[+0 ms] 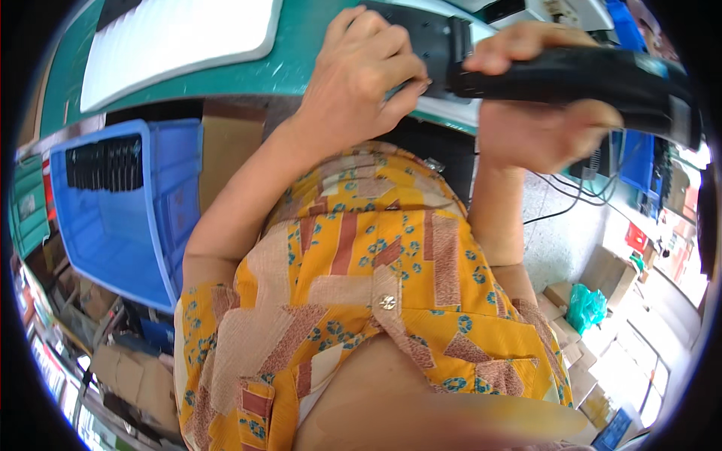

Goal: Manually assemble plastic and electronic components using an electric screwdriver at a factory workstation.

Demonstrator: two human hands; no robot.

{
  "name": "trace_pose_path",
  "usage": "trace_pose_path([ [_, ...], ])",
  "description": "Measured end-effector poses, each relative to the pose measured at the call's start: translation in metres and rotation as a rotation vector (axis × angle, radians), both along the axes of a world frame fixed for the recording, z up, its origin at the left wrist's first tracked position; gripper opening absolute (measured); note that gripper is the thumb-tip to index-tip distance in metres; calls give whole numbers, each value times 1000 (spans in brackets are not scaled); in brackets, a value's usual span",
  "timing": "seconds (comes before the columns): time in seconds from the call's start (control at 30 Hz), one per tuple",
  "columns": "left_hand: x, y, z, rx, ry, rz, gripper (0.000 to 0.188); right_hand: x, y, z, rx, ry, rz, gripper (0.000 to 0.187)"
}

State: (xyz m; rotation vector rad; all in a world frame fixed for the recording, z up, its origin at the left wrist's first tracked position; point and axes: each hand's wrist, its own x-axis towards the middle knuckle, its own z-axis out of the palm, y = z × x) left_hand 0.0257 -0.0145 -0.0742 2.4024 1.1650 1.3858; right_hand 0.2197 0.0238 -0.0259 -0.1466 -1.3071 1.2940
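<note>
My right hand point(545, 105) is closed around a long, rounded black object point(579, 75). It lies roughly level, and its far end reaches toward the right rim of the view. Motion smears this hand, and I cannot tell the object's exact kind. My left hand point(365, 79) is curled at the near left side of a flat black part point(432, 45) with small holes, fingers bent and thumb pressed toward the index finger. The black part meets the left end of the long object; whether they are joined is unclear.
Both hands work over a green tabletop point(297, 68). A white ribbed tray point(180, 49) lies at the left. Below it stands a blue crate point(113, 233) with a row of thin black pieces point(105, 163). Black cables point(571, 199) hang at right, above cardboard boxes point(613, 274) and a green bag point(587, 307).
</note>
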Motion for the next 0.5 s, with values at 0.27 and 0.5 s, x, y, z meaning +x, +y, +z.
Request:
trace_pose_path([
  [0.27,-2,-1,16,-2,7,11,14,23,-2,16,26,43,-58,89],
  [0.5,-2,-2,29,-16,64,10,14,33,-11,5,-9,107,-123,87],
])
